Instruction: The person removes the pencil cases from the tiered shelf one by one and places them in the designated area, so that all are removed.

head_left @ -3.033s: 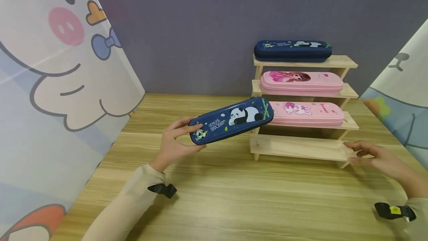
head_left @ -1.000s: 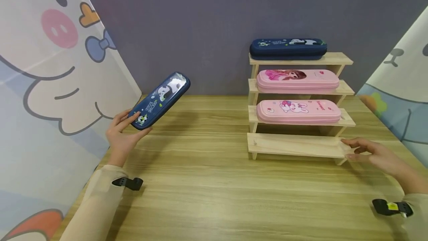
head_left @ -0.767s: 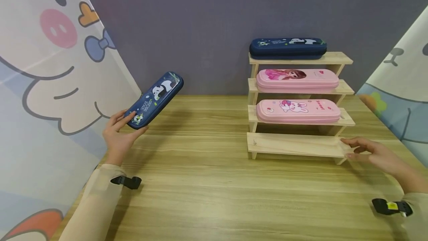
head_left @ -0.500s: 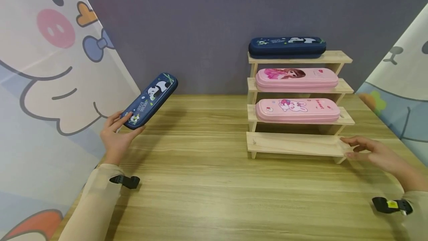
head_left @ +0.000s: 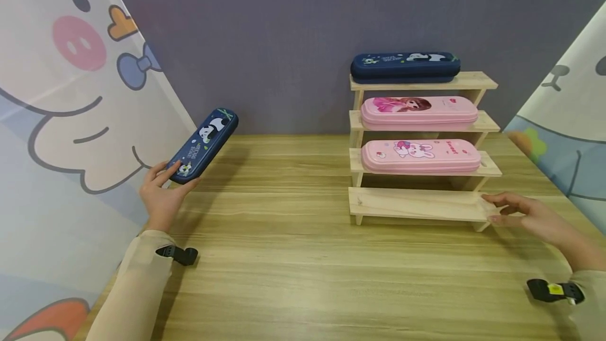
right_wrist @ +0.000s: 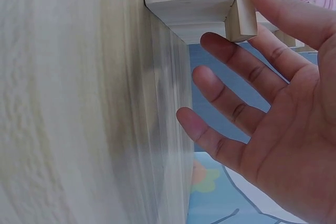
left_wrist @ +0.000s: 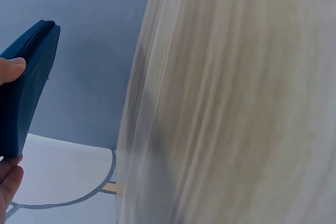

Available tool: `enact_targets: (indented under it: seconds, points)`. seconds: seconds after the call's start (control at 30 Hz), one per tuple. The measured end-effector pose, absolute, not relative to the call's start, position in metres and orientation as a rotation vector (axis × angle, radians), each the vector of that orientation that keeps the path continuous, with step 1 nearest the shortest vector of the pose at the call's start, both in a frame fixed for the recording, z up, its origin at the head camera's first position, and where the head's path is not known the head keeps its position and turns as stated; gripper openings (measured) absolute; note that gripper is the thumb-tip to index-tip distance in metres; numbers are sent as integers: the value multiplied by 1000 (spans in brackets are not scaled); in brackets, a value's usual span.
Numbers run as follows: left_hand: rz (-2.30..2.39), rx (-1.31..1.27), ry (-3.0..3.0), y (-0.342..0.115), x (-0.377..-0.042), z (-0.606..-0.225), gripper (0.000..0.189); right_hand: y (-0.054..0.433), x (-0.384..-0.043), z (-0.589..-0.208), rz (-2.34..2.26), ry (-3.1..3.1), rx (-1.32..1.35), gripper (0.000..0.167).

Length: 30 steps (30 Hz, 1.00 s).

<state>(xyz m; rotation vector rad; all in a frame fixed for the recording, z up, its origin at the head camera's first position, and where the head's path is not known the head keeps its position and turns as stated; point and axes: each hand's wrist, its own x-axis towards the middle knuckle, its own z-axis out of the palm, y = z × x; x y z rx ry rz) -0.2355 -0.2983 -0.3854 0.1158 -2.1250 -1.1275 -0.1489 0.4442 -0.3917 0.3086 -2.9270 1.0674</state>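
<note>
My left hand grips one end of a navy pencil case with a panda picture, thumb on one edge and fingers on the other. The case is tilted, its far end raised, above the table's left side. In the left wrist view, the pencil case shows edge-on between thumb and fingertips. On the right, my right hand pinches the end of the lowest step of a wooden display stand. The right wrist view shows the thumb and index finger at the board's end, the other fingers spread below.
Another navy panda case lies on the stand's top step. Below it are a pink case with a girl picture and a pink rabbit case. A grey wall rises behind the wooden table; cartoon panels flank both sides.
My left hand has carried the navy pencil case leftward from beside the stand, turning it steeper, then slightly further left and down. My right hand stays at the lowest step.
</note>
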Motion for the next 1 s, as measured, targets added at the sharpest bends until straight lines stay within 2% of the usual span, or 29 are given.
enact_targets:
  seconds: [0.4, 1.0]
  points:
    - [-1180, 278, -2231, -299, -234, -387, 58, 444, -149, -392, 1076, -2924, 307, 35]
    - [-998, 423, -2527, -304, -236, -386, 66, 445, -149, -392, 1073, -2937, 283, 35]
